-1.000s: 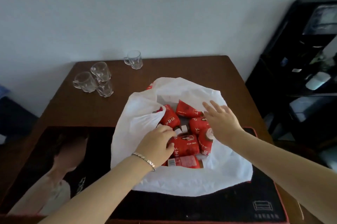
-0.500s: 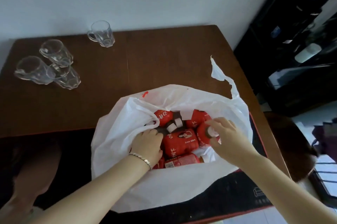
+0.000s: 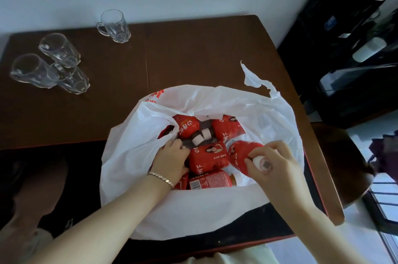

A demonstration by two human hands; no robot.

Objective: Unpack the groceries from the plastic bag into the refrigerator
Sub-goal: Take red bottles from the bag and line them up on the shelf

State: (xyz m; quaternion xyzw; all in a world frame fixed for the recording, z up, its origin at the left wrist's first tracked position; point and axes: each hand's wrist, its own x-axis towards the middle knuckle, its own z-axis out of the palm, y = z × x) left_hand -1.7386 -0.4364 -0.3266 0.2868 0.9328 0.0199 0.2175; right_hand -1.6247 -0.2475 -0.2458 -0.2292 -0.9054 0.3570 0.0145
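**On the table (image 3: 193,48): cap pinch, ready to lift**

Inside the white plastic bag (image 3: 215,205), mouth wide open, several red-label bottles (image 3: 185,127) lie in a pile. Person's right hand (image 3: 280,173) has thumb + fingertips clamped round the white cap (image 3: 261,163) of the rightmost bottle (image 3: 239,154). That one lies tilted, cap end toward the person's right, body running back-left into the pile. Imo the pull should follow that axis, up and out to the right. Right hand is obv the nearer one. Left hand (image 3: 172,160) sits deeper in, beside the middle bottle (image 3: 207,159), fingers curled, can't tell on what. Fridge not in view afaict.
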